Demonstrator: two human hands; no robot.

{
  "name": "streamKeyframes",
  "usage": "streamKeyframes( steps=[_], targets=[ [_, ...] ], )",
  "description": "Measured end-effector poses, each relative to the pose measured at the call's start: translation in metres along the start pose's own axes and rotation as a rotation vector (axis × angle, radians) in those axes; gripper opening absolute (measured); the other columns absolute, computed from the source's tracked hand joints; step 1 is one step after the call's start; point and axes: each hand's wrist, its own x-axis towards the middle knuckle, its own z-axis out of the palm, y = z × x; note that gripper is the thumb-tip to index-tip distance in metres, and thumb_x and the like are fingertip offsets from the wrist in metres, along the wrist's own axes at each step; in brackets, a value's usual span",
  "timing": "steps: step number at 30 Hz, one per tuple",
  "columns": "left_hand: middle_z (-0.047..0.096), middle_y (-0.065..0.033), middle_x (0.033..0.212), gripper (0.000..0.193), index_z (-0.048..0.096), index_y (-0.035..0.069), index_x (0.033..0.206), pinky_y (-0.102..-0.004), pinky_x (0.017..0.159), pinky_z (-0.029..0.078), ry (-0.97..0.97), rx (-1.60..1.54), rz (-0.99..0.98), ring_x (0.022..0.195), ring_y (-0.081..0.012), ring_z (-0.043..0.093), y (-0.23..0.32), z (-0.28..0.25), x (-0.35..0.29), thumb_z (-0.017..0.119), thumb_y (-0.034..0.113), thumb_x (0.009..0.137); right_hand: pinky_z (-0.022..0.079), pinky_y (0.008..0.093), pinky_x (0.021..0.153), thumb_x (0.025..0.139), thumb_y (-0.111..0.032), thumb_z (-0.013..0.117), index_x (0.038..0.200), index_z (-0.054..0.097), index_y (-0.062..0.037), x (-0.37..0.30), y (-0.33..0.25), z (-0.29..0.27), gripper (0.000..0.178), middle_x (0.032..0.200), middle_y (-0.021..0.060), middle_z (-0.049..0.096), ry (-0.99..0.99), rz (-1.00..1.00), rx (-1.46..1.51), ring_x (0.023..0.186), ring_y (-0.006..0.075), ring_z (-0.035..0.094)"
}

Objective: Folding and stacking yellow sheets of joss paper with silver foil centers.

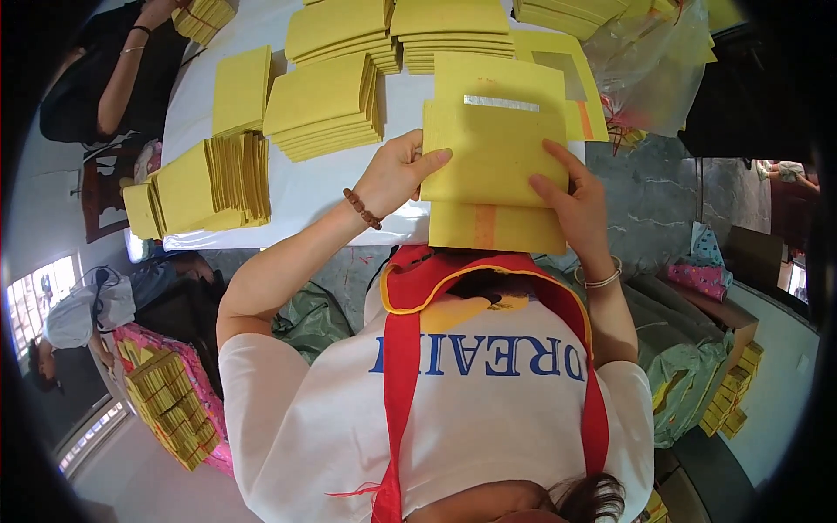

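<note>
In front of me a yellow paper sheet (488, 161) lies over other yellow paper, apparently a stack or a folded piece. Below it, the lower yellow paper (449, 228) shows an orange stripe, and a silver strip (501, 104) crosses the part beyond it. My left hand (405, 164), above a beaded bracelet, is closed on the sheet's left edge, thumb on top and the other fingers mostly hidden. My right hand (577, 199) grips the right edge, with thumb and forefinger on the upper face and the remaining fingers partly hidden.
Folded yellow paper stacks (323, 103) cover the white table (305, 196); others lean on end (237, 179) at its left. At far right sits a clear plastic bag (654, 65). Another person's arm (122, 83) reaches in at upper left. Yellow bundles (170, 401) fill a pink-lined container.
</note>
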Motion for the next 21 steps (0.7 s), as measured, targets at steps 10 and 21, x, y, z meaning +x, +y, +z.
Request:
streamKeyframes(
  steps=[10, 21],
  targets=[
    [0.054, -0.0017, 0.062, 0.029, 0.049, 0.001, 0.094, -0.0223, 0.041, 0.038, 0.077, 0.002, -0.004, 0.045, -0.0063, 0.047, 0.002, 0.001, 0.0, 0.06, 0.026, 0.088, 0.048, 0.0247, 0.078, 0.078, -0.013, 0.069, 0.122, 0.054, -0.0003, 0.003, 0.003, 0.002, 0.048, 0.104, 0.0126, 0.065, 0.015, 0.002, -0.054, 0.089, 0.0111, 0.06],
    [0.058, -0.0116, 0.102, 0.033, 0.056, 0.002, 0.104, -0.0375, 0.082, 0.04, 0.247, 0.849, 0.794, 0.097, -0.0262, 0.052, 0.038, 0.032, -0.012, 0.067, 0.019, 0.077, 0.047, 0.0237, 0.078, 0.08, -0.007, 0.066, 0.124, 0.053, 0.0006, 0.0, 0.001, 0.005, 0.046, 0.108, 0.01, 0.062, 0.021, 0.039, -0.111, 0.091, 0.0098, 0.057]
  ],
)
